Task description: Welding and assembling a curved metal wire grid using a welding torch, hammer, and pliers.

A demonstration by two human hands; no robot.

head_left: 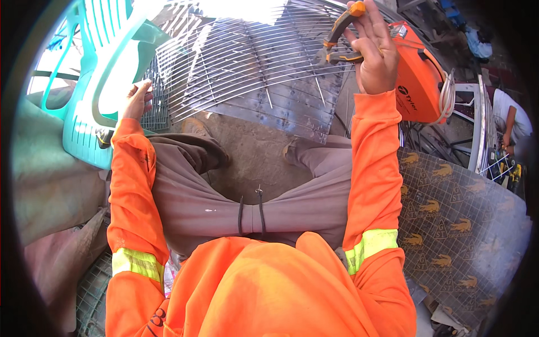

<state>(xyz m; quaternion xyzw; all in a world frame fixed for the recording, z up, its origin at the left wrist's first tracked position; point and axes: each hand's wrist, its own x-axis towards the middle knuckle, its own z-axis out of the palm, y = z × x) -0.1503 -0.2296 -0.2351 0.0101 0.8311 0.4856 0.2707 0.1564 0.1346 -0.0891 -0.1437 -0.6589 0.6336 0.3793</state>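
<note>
My right hand [375, 59] holds a pair of pliers [338, 35] with black-and-orange handles, up at the far right. The handles are spread apart, and the jaws point left over a grid of thin metal rods [247, 62]. On the left, my left hand [136, 101] is closed beside the teal plastic chair [84, 123], near the left edge of the rods. Whatever its curled fingers hold, if anything, is too small to make out. Beneath the rods lies a shiny metal sheet [297, 115].
An orange machine [418, 78] with a coiled pale cable stands right of my right hand. A dark patterned sheet [449, 230] lies at the lower right. Another person [511, 115] is at the far right, near metal frames. Draped cloth [62, 185] hangs on the left.
</note>
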